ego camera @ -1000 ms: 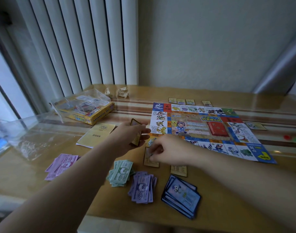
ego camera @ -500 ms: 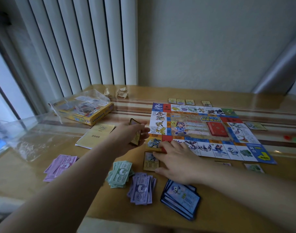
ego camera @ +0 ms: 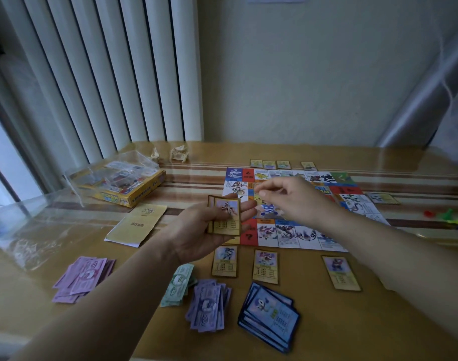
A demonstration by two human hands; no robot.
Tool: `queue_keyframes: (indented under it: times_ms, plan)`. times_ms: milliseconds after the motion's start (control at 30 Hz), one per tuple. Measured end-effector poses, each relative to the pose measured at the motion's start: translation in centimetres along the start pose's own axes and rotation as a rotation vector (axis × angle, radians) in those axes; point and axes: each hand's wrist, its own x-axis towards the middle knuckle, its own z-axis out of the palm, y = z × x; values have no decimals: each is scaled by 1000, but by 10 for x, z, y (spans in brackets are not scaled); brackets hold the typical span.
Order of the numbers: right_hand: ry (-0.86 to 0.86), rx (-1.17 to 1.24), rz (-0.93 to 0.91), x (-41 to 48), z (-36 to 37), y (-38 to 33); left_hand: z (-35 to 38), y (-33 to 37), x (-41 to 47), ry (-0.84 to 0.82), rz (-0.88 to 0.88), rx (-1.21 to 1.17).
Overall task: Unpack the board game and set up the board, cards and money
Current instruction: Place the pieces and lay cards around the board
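Note:
The colourful game board lies flat at the middle of the table. My left hand is turned palm up at the board's left edge and holds a small stack of yellow cards, picture side up. Just right of that stack, my right hand hovers over the board with loosely curled fingers and nothing in them. Three yellow cards lie in a row along the board's near edge. Closer to me sit pink money, green money, purple money and a blue card stack.
The yellow game box under a clear lid stands at the back left, a yellow booklet in front of it. Several cards line the board's far edge, one card its right. Small tokens lie far right, clear plastic wrap far left.
My right hand has let go of the card laid by the board's near edge and risen over the board. My left hand has turned palm up, showing the top card's face.

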Motion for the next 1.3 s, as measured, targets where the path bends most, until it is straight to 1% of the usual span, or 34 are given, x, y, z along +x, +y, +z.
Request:
queue_keyframes:
  times_ms: [133, 267, 367, 467, 600, 700, 800, 867, 933, 1000, 1100, 1200, 1300]
  plan:
    - [-47, 116, 41, -2, -12, 7, 11, -4, 6, -63, -33, 82]
    - [17, 161, 48, -9, -21, 7, 21, -7, 9, -91, -18, 143]
    - [5, 191, 49, -11, -29, 7, 30, -4, 13, -94, 16, 253]
    - [18, 183, 54, -10, -38, 5, 41, 3, 21, -92, 60, 355]
    - [56, 200, 78, -4, -48, 6, 59, 10, 31, -83, 100, 433]
    - [80, 127, 80, -1, -54, 10, 66, 8, 38, -52, 115, 490]
    - [105, 35, 98, -1, -60, 16, 67, 2, 44, 4, 95, 464]
    - [133, -9, 122, -3, -64, 23, 66, -2, 47, 53, 48, 376]
    - [160, 20, 170, -6, -69, 35, 64, -5, 48, 73, 25, 330]
    - [173, 50, 229, -11, -75, 50, 60, -10, 49, 57, 20, 364]
    - [141, 33, 289, -20, -76, 73, 52, -19, 51, 54, 4, 407]
    - [112, 52, 314, -27, -75, 89, 46, -26, 54, 90, -11, 407]
    - [126, 93, 313, -30, -79, 92, 44, -28, 57, 107, -13, 372]
